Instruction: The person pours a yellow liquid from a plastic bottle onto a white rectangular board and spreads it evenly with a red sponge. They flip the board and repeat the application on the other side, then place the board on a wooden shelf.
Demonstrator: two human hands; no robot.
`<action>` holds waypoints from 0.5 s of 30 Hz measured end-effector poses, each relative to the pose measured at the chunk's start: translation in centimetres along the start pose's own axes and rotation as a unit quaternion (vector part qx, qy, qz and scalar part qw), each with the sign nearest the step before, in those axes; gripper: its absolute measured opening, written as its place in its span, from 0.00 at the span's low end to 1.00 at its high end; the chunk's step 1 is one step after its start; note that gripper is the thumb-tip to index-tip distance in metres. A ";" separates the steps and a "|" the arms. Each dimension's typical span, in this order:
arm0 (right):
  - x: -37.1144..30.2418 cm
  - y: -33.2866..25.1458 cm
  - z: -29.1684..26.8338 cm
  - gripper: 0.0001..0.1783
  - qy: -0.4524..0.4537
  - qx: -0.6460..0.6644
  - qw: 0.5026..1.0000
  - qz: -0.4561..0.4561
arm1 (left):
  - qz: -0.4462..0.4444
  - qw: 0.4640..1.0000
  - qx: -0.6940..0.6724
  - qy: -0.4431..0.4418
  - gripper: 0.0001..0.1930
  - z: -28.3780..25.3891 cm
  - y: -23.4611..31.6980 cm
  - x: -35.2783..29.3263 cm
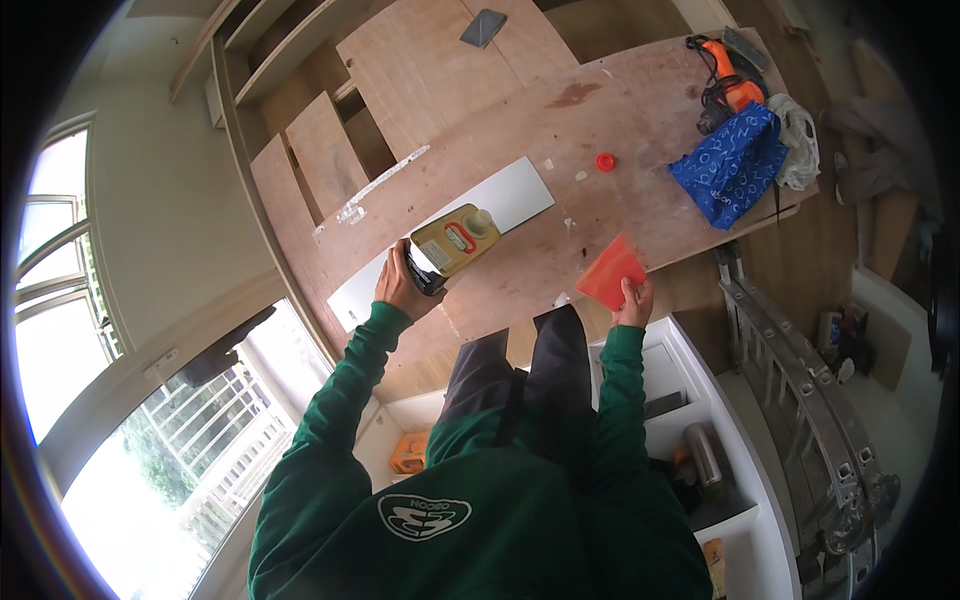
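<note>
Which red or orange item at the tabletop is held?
The flat reddish sheet, in the right hand; the red cap and orange tool lie on the tabletop.

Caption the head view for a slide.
The left hand grips a gold can at a white board, while the right hand holds a flat red piece.

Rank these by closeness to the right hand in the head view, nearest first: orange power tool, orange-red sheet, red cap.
1. Orange-red sheet: in the right hand.
2. Red cap: beyond it, on the table.
3. Orange power tool: far right corner.
</note>
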State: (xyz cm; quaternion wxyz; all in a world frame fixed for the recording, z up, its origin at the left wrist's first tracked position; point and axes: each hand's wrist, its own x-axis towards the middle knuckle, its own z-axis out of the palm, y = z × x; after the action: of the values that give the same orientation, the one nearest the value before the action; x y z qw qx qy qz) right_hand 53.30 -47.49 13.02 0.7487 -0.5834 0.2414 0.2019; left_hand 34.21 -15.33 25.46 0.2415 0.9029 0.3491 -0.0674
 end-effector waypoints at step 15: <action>-4.1 5.0 -0.9 0.21 0.005 -0.015 0.999 -0.043 | 0.001 0.982 0.099 -0.159 0.51 0.3 1.8 5.8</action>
State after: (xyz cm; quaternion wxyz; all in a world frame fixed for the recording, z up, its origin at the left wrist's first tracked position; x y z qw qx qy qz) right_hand 47.02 -47.25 11.41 0.7465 -0.6054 0.2171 0.1703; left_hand 39.72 -13.19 24.19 0.2034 0.9003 0.2972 -0.2444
